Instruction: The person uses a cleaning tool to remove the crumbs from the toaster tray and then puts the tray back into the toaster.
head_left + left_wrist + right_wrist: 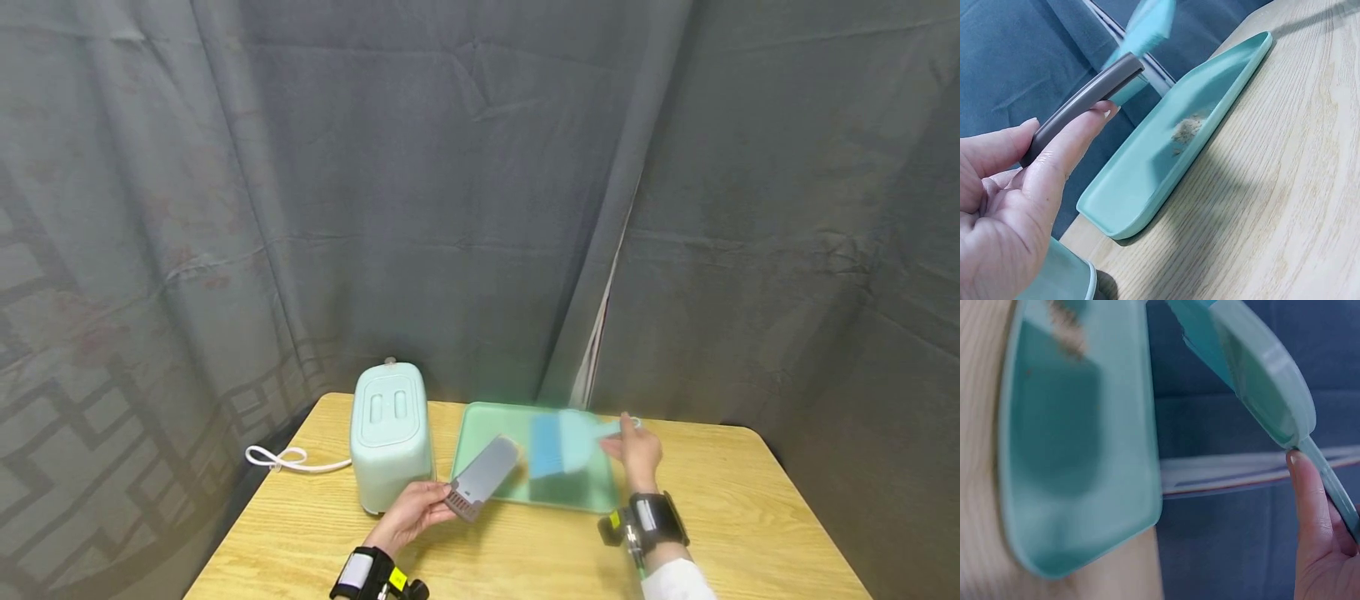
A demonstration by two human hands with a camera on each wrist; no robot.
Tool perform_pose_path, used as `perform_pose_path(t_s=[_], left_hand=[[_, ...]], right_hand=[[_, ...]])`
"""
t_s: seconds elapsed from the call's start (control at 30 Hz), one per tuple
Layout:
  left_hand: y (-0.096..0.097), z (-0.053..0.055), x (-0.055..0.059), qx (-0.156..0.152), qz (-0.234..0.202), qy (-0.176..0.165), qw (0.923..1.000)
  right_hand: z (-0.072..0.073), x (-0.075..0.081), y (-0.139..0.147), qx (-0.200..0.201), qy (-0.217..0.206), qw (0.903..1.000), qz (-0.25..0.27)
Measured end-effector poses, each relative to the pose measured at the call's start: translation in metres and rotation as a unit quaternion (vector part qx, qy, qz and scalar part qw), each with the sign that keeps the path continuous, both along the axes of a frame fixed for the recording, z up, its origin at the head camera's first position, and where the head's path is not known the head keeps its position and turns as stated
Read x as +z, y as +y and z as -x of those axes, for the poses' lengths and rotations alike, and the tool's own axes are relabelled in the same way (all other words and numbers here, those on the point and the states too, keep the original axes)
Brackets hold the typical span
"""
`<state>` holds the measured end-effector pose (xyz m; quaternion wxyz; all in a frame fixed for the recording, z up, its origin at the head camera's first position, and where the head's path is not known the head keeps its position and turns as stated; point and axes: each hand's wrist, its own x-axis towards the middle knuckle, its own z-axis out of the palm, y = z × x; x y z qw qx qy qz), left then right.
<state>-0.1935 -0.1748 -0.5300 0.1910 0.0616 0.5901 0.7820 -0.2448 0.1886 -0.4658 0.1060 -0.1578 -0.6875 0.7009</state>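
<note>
My left hand (415,510) pinches a slim grey crumb tray (486,473) by its slotted end, tilted over the near left part of a mint-green serving tray (474,423). In the left wrist view that crumb tray (1082,103) shows nearly edge-on. My right hand (637,457) grips the thin handle of a pale green brush (577,442) with blue bristles, blurred in the head view. The brush is held above the serving tray, bristles pointing left towards the crumb tray. A small heap of light brown crumbs (1189,127) lies on the serving tray beneath.
On the left of the wooden table (720,500) stands a mint-green toaster (390,442), close to my left hand. Its white cord (296,460) loops over the table's left edge. A grey curtain (465,208) hangs behind the table.
</note>
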Motion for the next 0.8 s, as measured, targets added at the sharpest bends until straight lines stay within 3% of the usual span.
perform_pose_path(t_s=[0.13, 0.43, 0.8], left_hand=[[0.001, 0.0, 0.001, 0.003, 0.001, -0.002, 1.0], [0.007, 0.0, 0.003, 0.003, 0.005, 0.008, 0.9999], [0.014, 0.002, 0.004, 0.003, -0.011, -0.005, 0.9999]], right_hand=[[0.001, 0.01, -0.015, 0.019, 0.016, 0.9994, 0.024], [-0.005, 0.022, -0.058, 0.079, 0.026, 0.9965, -0.007], [-0.002, 0.008, -0.084, 0.106, 0.026, 0.9932, -0.042]])
